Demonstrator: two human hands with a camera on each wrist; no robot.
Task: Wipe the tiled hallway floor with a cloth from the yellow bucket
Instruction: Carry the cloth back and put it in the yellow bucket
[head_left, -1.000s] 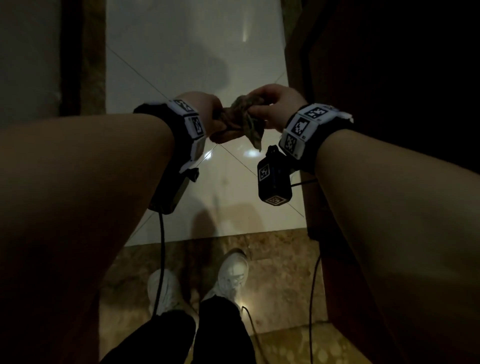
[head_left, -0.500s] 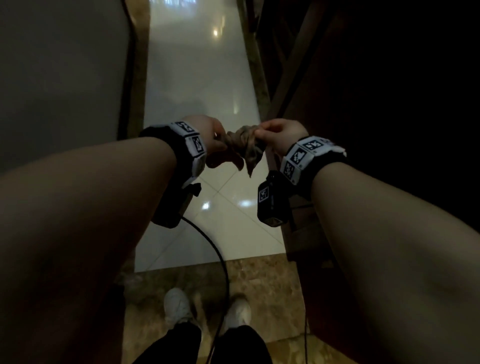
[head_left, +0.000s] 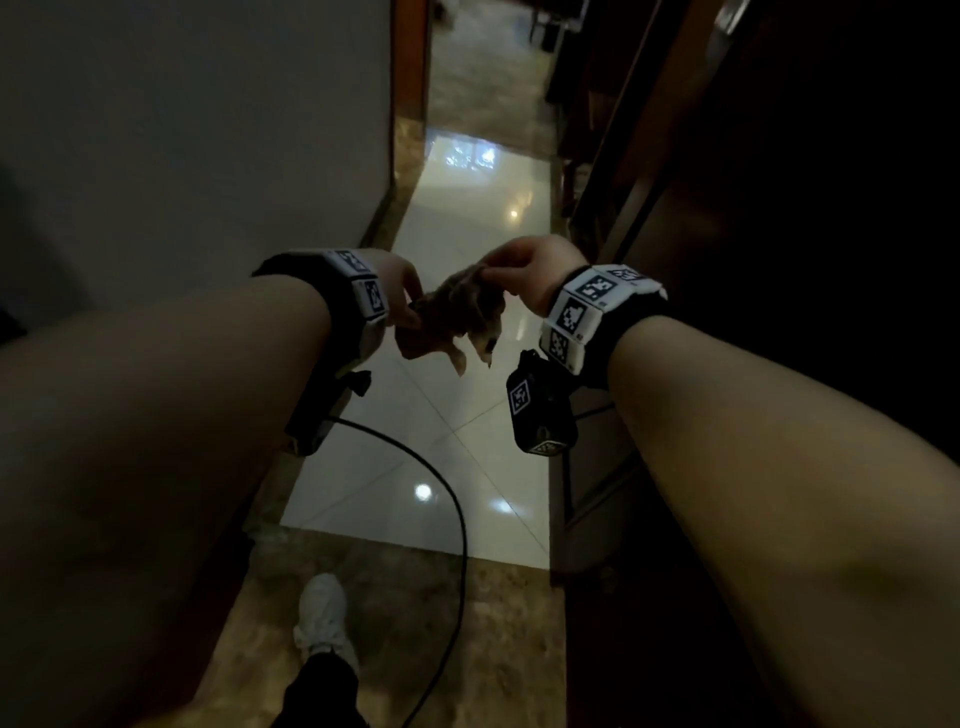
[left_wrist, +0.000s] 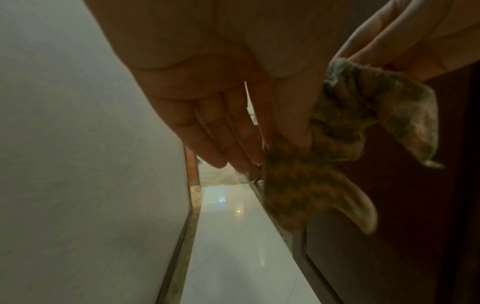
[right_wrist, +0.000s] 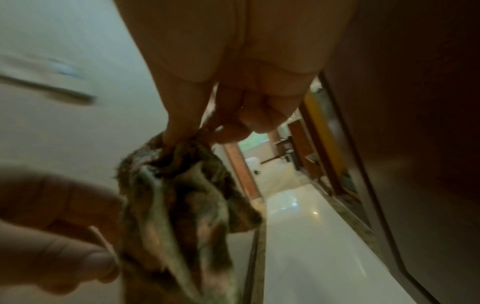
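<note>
Above the floor (head_left: 415, 447), left hand (head_left: 397, 288) and right hand (head_left: 530, 267) both pinching cloth (head_left: 457, 322)

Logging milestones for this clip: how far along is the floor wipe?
Done: the cloth is out and in hand; no bucket is in view. In hand: left hand and right hand both pinch the bunched cloth in the air, well above the floor. Left: the cloth is not yet on the white floor tiles, so the wiping still remains.
</note>
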